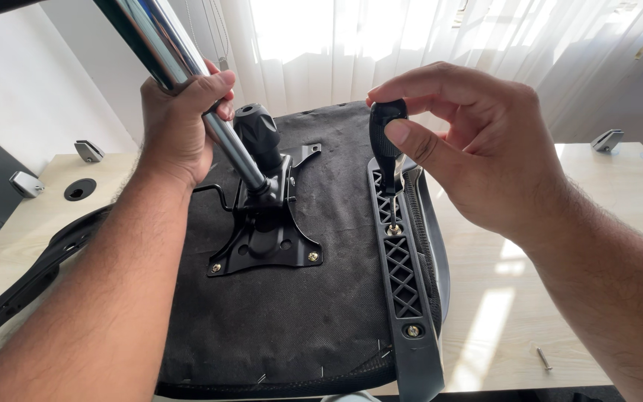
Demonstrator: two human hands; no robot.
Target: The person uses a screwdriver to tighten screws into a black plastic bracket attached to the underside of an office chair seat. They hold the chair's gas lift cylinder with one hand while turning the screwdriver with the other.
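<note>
Fingers of the right hand point(485, 149) pinch a screwdriver point(386, 141) upright on the armrest bracket point(403, 275); left hand point(176, 123), beside the bracket, clamps the chrome cylinder point(187, 74).

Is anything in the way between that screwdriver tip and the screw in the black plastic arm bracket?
Nothing visible. The right hand holds the black-handled screwdriver upright, its tip on the brass-coloured screw in the black lattice bracket.

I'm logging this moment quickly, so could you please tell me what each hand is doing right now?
Left hand: closed around the chrome cylinder.
Right hand: closed on the black screwdriver, tip on a screw in the armrest bracket.
</note>
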